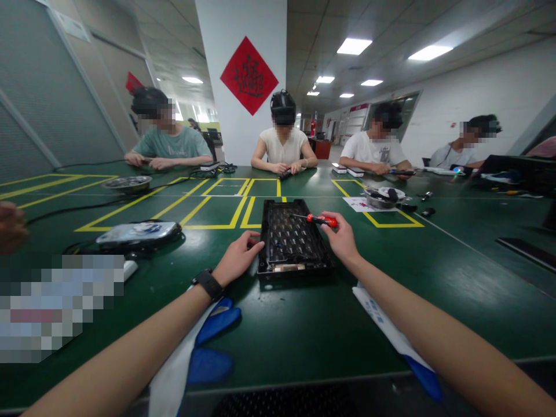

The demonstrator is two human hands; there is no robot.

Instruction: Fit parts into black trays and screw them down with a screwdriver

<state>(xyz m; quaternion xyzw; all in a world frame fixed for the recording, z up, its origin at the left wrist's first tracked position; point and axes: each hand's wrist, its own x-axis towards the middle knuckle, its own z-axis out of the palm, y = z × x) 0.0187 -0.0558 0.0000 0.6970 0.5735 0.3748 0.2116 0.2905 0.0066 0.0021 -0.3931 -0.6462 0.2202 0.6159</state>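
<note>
A shallow black rectangular case [296, 255] lies flat on the green table in front of me, with rows of small shiny shapes inside and a pale strip at its near end. Beside its left wall is my left hand [238, 255], thumb and fingers apart, fingertips at the edge. My right hand [343, 238] is closed around a red-and-black screwdriver [322, 220] at the case's right side. The thin shaft points left over the interior; whether its tip touches anything is unclear. White-and-blue gloves [215, 365] lie under my left forearm, with another glove [382, 318] under the right.
The green table [434, 260] carries yellow tape outlines. Left are a cable-wrapped device [139, 233] and a metal bowl [127, 183]; right, a bowl with parts [384, 198] and a dark bar [527, 253]. Several people sit opposite, and another person's hand [12, 226] shows at the left edge.
</note>
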